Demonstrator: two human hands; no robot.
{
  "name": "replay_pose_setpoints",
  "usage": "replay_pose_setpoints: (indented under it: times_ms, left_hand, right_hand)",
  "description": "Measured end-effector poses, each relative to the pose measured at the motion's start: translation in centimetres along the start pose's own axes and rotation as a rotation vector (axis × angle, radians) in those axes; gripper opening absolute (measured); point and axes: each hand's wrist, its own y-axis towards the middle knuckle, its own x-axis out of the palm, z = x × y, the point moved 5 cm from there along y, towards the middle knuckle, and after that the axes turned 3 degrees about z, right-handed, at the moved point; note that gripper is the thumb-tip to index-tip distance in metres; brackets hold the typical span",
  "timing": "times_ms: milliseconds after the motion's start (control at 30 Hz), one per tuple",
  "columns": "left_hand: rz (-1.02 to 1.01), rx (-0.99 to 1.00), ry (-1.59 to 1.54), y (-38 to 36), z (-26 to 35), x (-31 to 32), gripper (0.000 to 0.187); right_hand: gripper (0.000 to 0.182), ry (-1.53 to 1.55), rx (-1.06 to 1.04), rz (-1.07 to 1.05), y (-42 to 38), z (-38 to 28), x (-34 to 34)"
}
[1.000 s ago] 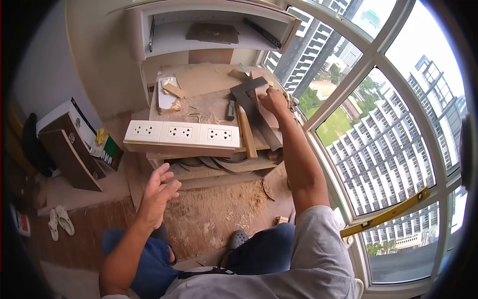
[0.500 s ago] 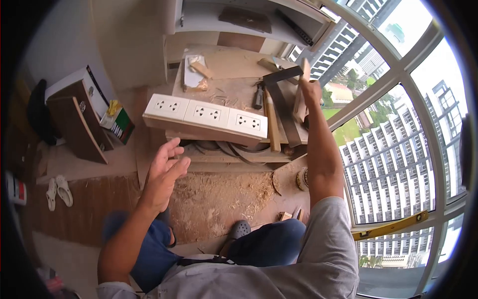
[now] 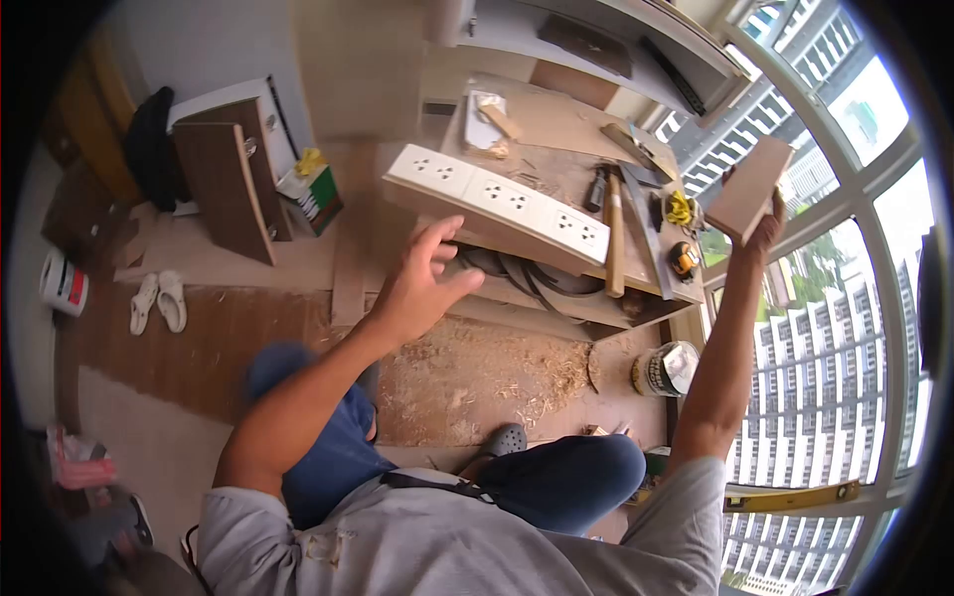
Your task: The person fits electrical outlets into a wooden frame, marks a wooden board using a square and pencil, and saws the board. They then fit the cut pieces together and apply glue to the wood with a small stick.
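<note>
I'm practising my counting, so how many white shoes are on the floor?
2. One white shoe is on the floor at the picture's left; another white shoe sits just right of it. More could be hidden.

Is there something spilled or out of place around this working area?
Yes: wood shavings lie scattered over the floor in front of the low worktable, thicker toward the white bucket. They look odd because they are loose and unswept.

Right hand (image 3: 763, 230): fingers partly hidden behind the wooden block (image 3: 752, 189)
Cabinet (image 3: 507, 25): cut off at the top edge
Bucket (image 3: 661, 372): lettering too small to read
</note>
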Motion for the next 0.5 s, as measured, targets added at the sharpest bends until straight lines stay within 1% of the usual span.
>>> replay_pose_setpoints:
  times_ms: [33,100,167,233,267,300,333,367,433,467,500]
  left_hand:
    - [0.017,-0.010,0.016,0.3,0.1,-0.7,0.069]
    - [0.233,-0.117,-0.221,1.9,-0.5,-3.9,0.063]
    - [0.432,-0.091,-0.308,4.1,-2.3,-9.0,0.057]
    - [0.581,-0.196,-0.414,5.5,-3.5,-13.4,0.060]
    - [0.597,-0.192,-0.411,6.4,-3.8,-14.8,0.060]
    - [0.537,-0.282,-0.425,7.6,-4.4,-15.7,0.062]
    - [0.473,-0.373,-0.444,8.4,-5.1,-16.2,0.064]
    - [0.480,-0.372,-0.453,9.3,-5.5,-16.6,0.064]
    - [0.307,-0.440,-0.242,11.3,-6.1,-15.9,0.073]
    - [0.310,-0.434,-0.248,11.7,-6.6,-15.5,0.073]
    - [0.265,-0.458,-0.256,12.3,-7.7,-14.8,0.076]
  right_hand:
    - [0.067,0.047,0.044,0.011,-2.9,0.1,2.7]
    - [0.068,0.053,0.100,0.060,-8.1,0.7,6.5]
    - [0.065,0.158,0.191,0.011,-13.1,2.6,9.7]
    - [0.064,0.174,0.258,-0.063,-16.8,4.7,10.6]
    - [0.063,0.175,0.306,-0.119,-18.3,5.6,10.9]
    - [0.063,0.177,0.310,-0.131,-19.5,6.3,10.9]
    - [0.063,0.175,0.333,-0.076,-20.4,6.9,10.7]
    - [0.062,0.167,0.355,-0.017,-21.1,7.2,10.3]
    - [0.059,0.124,0.370,0.001,-21.4,7.0,9.7]
    - [0.055,-0.001,0.344,0.040,-20.9,6.5,8.4]
    - [0.052,-0.127,0.316,0.079,-20.3,5.9,7.3]
